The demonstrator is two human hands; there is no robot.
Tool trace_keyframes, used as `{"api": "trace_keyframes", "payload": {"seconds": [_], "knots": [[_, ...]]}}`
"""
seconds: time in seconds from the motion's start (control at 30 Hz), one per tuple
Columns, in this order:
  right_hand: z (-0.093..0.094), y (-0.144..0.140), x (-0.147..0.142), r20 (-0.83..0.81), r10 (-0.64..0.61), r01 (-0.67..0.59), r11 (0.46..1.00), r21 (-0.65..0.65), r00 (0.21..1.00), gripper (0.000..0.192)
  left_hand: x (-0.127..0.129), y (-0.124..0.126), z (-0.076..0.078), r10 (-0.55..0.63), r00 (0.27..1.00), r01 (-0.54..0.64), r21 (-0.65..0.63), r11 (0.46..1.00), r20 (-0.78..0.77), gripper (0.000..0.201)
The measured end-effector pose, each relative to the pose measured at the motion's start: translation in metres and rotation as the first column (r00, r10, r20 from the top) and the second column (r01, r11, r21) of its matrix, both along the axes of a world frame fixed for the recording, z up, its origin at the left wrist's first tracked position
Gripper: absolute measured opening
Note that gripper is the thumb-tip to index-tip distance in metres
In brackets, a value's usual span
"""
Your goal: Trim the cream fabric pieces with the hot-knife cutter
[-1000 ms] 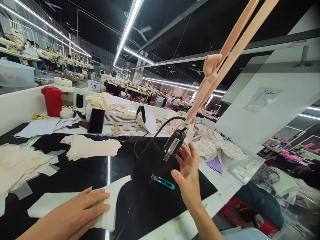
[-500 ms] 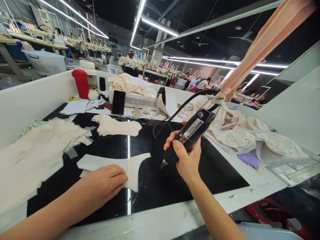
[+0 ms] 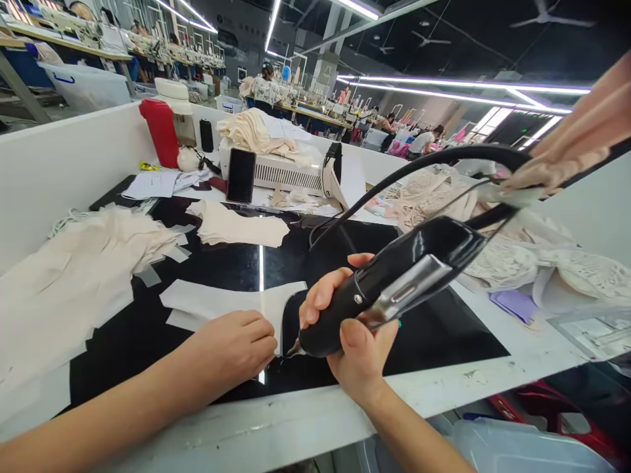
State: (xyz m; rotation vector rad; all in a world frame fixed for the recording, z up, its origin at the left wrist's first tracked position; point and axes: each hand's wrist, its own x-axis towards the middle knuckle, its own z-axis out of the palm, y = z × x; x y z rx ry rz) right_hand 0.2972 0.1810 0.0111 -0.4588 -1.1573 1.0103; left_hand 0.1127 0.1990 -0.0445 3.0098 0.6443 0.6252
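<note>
Two hands in view, both cut off at the forearm by the bottom edge. Right hand is wrapped round a black cutting tool, fingers curled tight on the grip, thumb on the near side; palm hidden behind the tool. Tool tip sits by the right edge of a white fabric piece, but can't tell if it touches. Its black cord loops up & right, then runs behind a blurred peach strap that leaves the frame at top right.

Left hand lies on the fabric piece, fingers loosely bent & pressed down, tips partly tucked under. Piece lies flat near the front middle of the worktop, which is glossy black w/ a white border and a white wall at the left.

Cream fabric pile at left, red container & phone at the back. Beyond: long factory hall, ceiling strip lights, other workers too small to make out.
</note>
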Motion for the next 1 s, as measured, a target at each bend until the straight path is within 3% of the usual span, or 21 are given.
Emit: {"api": "trace_keyframes", "payload": {"seconds": [0.2,0.7,0.9,1.0], "knots": [[-0.003,-0.004,-0.006,-0.037,0.017,-0.016,1.000,0.024,0.999,0.048,0.000,0.001,0.004,0.002,0.999,0.000,-0.037,0.999,0.043,0.026],[-0.007,0.003,-0.008,-0.024,-0.017,0.018,0.999,0.052,1.000,0.046,0.000,0.001,0.006,0.002,0.998,0.004,-0.108,0.994,0.056,0.019],[-0.007,0.003,-0.009,-0.005,-0.016,0.017,0.998,0.055,1.000,0.046,-0.005,0.006,0.011,0.064,0.994,-0.034,-0.298,0.954,0.088,0.020],[-0.005,0.002,-0.009,0.010,-0.026,0.026,0.998,0.053,1.000,0.045,-0.003,0.012,0.013,0.105,0.992,-0.078,-0.328,0.942,0.066,0.015]]}}
